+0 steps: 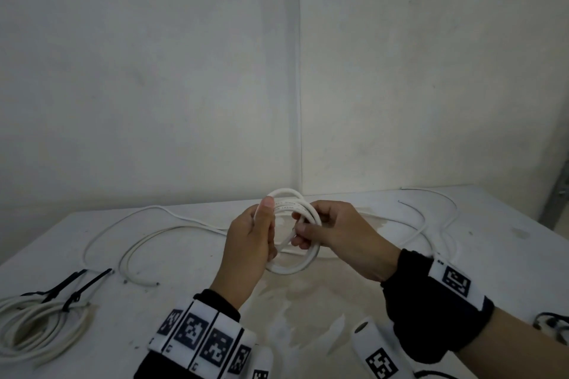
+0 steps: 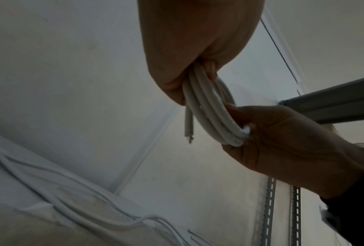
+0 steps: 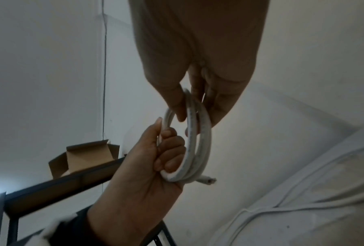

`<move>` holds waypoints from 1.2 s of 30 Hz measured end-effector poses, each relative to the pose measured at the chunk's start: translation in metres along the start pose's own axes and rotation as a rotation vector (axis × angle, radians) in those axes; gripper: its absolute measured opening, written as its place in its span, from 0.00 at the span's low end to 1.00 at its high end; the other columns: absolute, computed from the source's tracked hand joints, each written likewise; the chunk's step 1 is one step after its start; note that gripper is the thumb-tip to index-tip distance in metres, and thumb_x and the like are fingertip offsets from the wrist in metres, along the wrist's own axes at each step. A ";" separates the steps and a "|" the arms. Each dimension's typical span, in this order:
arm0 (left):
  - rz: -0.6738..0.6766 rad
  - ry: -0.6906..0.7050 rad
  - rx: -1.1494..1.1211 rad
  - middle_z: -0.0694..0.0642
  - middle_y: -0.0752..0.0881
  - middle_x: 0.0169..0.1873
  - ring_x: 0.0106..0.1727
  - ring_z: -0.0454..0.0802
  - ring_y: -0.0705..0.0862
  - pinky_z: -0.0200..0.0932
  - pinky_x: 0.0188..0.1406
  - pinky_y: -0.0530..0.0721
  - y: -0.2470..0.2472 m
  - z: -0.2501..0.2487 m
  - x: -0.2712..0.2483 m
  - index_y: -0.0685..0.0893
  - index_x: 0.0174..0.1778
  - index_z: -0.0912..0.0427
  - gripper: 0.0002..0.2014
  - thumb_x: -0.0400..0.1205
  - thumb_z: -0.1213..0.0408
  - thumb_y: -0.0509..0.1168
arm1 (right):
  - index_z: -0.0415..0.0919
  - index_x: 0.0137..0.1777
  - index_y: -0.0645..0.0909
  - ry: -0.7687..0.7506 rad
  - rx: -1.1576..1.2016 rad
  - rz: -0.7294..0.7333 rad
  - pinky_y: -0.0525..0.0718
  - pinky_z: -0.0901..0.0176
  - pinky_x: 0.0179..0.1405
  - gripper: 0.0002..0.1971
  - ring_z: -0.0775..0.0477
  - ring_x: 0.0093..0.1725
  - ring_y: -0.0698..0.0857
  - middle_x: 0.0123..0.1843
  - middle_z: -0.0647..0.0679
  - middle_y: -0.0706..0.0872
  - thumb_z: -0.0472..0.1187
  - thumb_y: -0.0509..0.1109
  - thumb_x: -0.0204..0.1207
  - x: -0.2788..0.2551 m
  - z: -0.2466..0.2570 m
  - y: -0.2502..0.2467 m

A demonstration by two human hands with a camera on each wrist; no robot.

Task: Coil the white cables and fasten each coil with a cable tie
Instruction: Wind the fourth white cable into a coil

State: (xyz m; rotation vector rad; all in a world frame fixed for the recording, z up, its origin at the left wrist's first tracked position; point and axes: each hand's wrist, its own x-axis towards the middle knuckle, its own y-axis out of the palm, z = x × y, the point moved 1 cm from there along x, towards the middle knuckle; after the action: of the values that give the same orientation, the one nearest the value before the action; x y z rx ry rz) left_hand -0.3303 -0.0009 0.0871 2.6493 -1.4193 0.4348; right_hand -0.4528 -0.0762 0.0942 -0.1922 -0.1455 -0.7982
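Nearest me, my left hand [image 1: 251, 243] grips the left side of the coil [image 1: 303, 264], fingers curled round the bundled turns and thumb up along them. My right hand [image 1: 331, 234] pinches the right side, fingers hooked through the loop. I hold the coil upright above the desk [image 1: 308, 317], between the two hands, and it touches nothing else that I can see. The left wrist view shows a cut end [image 2: 41, 131] poking down out of my left grip, loose.

I judge the cable light but springy: the turns fan apart where no finger bears on them, so it will open up if I let go on either side. The jacket looks smooth, so a firm wrap round all the turns serves better than a fingertip pinch. I would keep my left hand where the end sits and free my right for a tie.

Further left, near the desk's edge, lies a finished coil [image 1: 37, 326] with black ties [image 1: 81, 286] on it. Beyond my hands, loose cables [image 1: 160, 234] trail across the desk to the wall [image 1: 154, 71], left and right, not yet coiled.
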 end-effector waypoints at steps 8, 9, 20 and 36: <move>0.039 0.024 0.022 0.45 0.68 0.14 0.17 0.40 0.67 0.35 0.18 0.69 -0.001 -0.002 0.000 0.69 0.27 0.58 0.20 0.85 0.55 0.54 | 0.41 0.39 0.83 0.138 0.226 0.152 0.83 0.66 0.39 0.09 0.48 0.39 0.83 0.35 0.47 0.86 0.36 0.63 0.78 -0.005 0.004 -0.001; 0.038 0.023 0.016 0.45 0.68 0.14 0.17 0.41 0.67 0.36 0.18 0.69 -0.001 -0.001 0.001 0.69 0.27 0.58 0.20 0.85 0.54 0.54 | 0.41 0.36 0.82 0.148 0.209 0.180 0.82 0.66 0.39 0.10 0.49 0.38 0.83 0.32 0.49 0.85 0.36 0.64 0.78 -0.006 0.007 -0.003; -0.046 0.117 0.151 0.44 0.70 0.12 0.17 0.39 0.68 0.39 0.24 0.70 0.002 0.004 0.007 0.68 0.24 0.55 0.21 0.85 0.55 0.54 | 0.42 0.59 0.71 0.090 -0.476 0.019 0.87 0.53 0.33 0.17 0.42 0.28 0.87 0.27 0.47 0.83 0.39 0.72 0.73 -0.012 0.006 -0.005; -0.027 -0.118 -0.297 0.45 0.65 0.15 0.18 0.41 0.65 0.35 0.23 0.76 0.009 0.011 0.001 0.69 0.31 0.60 0.21 0.86 0.53 0.48 | 0.40 0.50 0.74 0.013 0.002 -0.054 0.82 0.54 0.57 0.06 0.50 0.45 0.83 0.40 0.48 0.84 0.39 0.56 0.84 -0.009 -0.010 0.001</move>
State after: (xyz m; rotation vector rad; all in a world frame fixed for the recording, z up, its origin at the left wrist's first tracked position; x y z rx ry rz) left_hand -0.3355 -0.0095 0.0770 2.4833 -1.3562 0.0586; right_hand -0.4574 -0.0711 0.0829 -0.1815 -0.1392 -0.8526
